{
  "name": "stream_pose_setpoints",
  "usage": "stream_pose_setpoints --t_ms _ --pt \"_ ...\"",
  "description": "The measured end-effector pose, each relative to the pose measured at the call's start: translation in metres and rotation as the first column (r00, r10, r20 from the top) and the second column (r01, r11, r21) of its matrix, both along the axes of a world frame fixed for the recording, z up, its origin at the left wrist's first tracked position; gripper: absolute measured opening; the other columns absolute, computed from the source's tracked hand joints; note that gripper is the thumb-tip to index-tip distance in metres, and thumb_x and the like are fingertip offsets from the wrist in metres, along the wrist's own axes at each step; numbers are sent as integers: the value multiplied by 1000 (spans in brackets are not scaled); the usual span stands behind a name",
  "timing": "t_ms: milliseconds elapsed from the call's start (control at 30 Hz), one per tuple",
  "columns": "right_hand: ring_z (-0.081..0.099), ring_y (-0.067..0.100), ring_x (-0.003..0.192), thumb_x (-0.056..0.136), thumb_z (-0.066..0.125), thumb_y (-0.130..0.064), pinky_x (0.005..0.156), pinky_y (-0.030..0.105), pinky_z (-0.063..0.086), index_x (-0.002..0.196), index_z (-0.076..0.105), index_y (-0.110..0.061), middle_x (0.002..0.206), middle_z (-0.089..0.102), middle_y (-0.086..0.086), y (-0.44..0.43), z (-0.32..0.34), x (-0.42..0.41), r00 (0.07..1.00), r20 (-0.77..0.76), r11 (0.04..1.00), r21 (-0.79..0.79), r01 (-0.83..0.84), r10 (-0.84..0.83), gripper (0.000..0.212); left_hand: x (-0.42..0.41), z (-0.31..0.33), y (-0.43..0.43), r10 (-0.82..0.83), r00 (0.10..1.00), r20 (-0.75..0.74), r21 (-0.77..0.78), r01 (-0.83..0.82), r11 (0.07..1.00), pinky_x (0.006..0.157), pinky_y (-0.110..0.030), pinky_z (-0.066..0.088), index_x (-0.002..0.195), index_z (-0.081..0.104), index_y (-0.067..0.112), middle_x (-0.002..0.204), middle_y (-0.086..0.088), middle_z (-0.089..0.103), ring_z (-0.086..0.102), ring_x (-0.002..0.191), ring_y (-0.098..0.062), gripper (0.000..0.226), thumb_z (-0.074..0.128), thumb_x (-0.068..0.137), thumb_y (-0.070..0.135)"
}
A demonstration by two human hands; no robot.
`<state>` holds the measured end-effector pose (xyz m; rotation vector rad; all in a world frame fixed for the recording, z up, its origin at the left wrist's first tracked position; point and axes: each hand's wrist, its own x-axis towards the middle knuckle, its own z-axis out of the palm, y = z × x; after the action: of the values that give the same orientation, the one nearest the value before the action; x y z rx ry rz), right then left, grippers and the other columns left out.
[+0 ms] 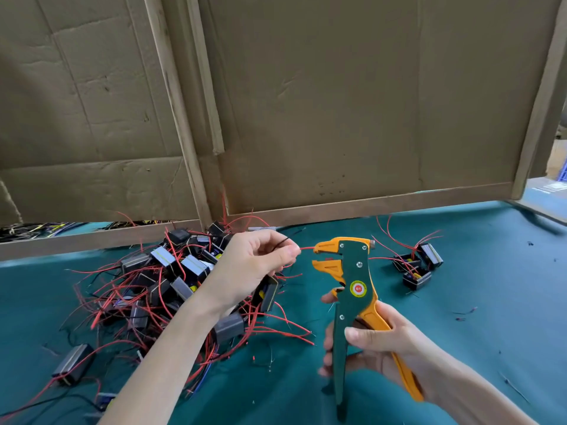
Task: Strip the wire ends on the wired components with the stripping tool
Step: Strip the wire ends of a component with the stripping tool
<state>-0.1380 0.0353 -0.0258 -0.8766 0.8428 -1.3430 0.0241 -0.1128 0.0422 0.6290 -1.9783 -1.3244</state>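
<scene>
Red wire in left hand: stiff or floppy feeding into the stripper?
Probably stiff over short spans: the red wire runs straight from the left hand to the stripping tool. Longer runs likely flop, as leads in the pile curve.

Green-and-orange stripping tool [352,289], red wire [306,248], teal table cover [460,302], brown cardboard [337,102].

A teal cloth [491,302] covers the table under and around the grip on the stripping tool [356,283]. Well beyond the grip stand two cardboard panels in wooden frames: the right panel [337,102] straight ahead of it, the left panel [86,102] ahead and to its left. A tangle of black and yellow wires [40,230] shows in the gap above the left frame's bottom rail [92,237]. Right of the grip, small scraps [464,312] lie scattered on the cloth.
</scene>
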Motion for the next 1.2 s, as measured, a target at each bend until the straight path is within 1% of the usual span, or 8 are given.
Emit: stream_pose_setpoints --t_ms 133,300,400,500,667,800,1033,1200 --pt "65 40 79 62 91 -14 76 54 54 116 65 -14 86 64 25 0 1 2 996 -86 1000 -11 22 -23 59 -2 -2 2 -29 999 42 -5 30 1000 63 -14 46 74 71 21 68 9 64 55 64 -1 15 68 86 12" --pt "65 37 76 66 83 -6 74 50 55 110 68 -12 84 65 23 4 4 3 987 -151 998 -51 39 -46 47 -2 -1 5 -51 997 62 -13 52 999 59 -15 45 72 73 25 66 9 62 52 61 -3 17 69 85 16" --pt "66 37 75 65 83 -7 74 49 55 101 70 -7 83 66 22 6 7 3 982 -184 998 -55 41 -51 38 -3 -1 7 -68 995 76 -14 69 997 59 -16 45 73 73 23 67 8 62 52 63 -4 15 69 85 15" --pt "67 36 75 65 83 -10 75 49 57 91 72 -9 83 67 22 7 8 2 974 -219 998 -54 42 -53 29 -4 -1 7 -82 993 81 -8 83 997 60 -17 45 74 73 21 69 6 63 52 65 -5 13 69 85 15" --pt "67 36 76 61 92 -23 78 48 56 89 72 -13 83 68 20 8 8 3 970 -242 998 -58 18 -32 36 -3 -2 7 -116 990 74 -1 117 993 60 -17 45 74 74 25 68 7 62 51 64 -6 16 69 85 15" --pt "67 34 75 60 93 -28 78 48 57 88 72 -16 82 68 18 8 6 4 966 -257 998 -67 0 -17 37 -1 -1 5 -136 988 78 9 136 991 60 -16 44 72 74 25 67 7 62 50 64 -6 18 69 85 14" --pt "63 35 63 58 94 -32 68 42 54 80 68 -16 71 63 17 6 6 4 951 -307 998 -53 28 -43 37 2 2 5 -164 982 96 -14 166 986 57 -11 40 70 73 21 64 7 59 47 60 -5 16 69 83 14" --pt "55 28 45 57 91 -35 48 33 50 62 60 -19 56 56 14 5 2 15 931 -347 992 -10 123 -118 35 5 2 3 -181 977 115 -6 183 983 58 -15 38 77 73 17 71 -1 60 48 63 -8 8 69 79 24"
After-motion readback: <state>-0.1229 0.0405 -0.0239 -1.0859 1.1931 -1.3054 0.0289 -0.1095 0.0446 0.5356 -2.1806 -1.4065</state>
